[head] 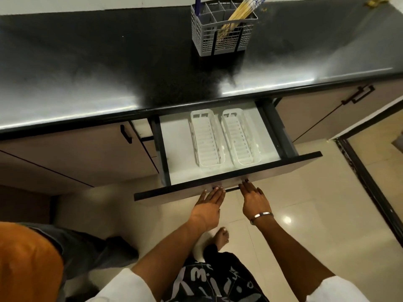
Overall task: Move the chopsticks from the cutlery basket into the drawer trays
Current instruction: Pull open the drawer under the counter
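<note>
Chopsticks: a leaning bundle in the cutlery basket, beyond the open drawer; likely light, stiff, slippery, best pinched mid-shaft. Two trays inside the drawer lie bare. Left hand and right hand, fingers extended, rest on the drawer's front, gripping nothing.

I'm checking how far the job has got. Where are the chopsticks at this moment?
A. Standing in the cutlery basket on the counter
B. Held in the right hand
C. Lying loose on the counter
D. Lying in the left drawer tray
A: the chopsticks stand bundled in the cutlery basket on the counter, while both drawer trays are empty.
</note>
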